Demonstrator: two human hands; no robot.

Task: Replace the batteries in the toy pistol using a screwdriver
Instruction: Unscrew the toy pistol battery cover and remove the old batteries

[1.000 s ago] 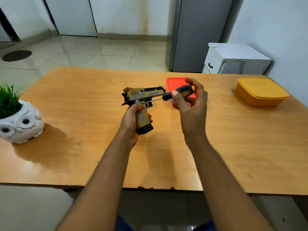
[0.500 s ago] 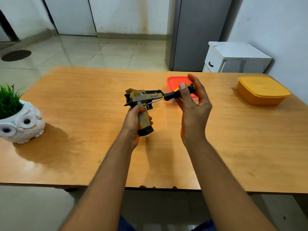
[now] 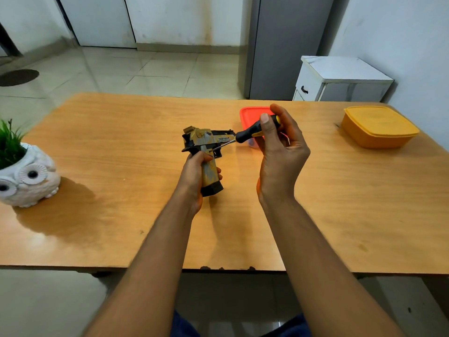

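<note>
The gold-and-black toy pistol (image 3: 206, 147) is held upright above the table's middle, barrel pointing right. My left hand (image 3: 194, 173) wraps around its grip from the left. A screwdriver with a black-and-yellow handle (image 3: 252, 130) slants down to the left, its thin shaft tip touching the pistol's side just above the grip. My right hand (image 3: 279, 152) pinches the handle's end between thumb and fingers. No batteries are visible.
A red-lidded box (image 3: 250, 113) sits on the wooden table (image 3: 121, 166) right behind my right hand. An orange lidded container (image 3: 379, 127) stands far right. A white owl planter (image 3: 26, 178) is at the left edge. A white cabinet (image 3: 340, 79) stands beyond the table.
My right hand's fingers have shifted along the screwdriver handle, rolling it while the tip stays on the pistol. The left hand and pistol have barely moved.
</note>
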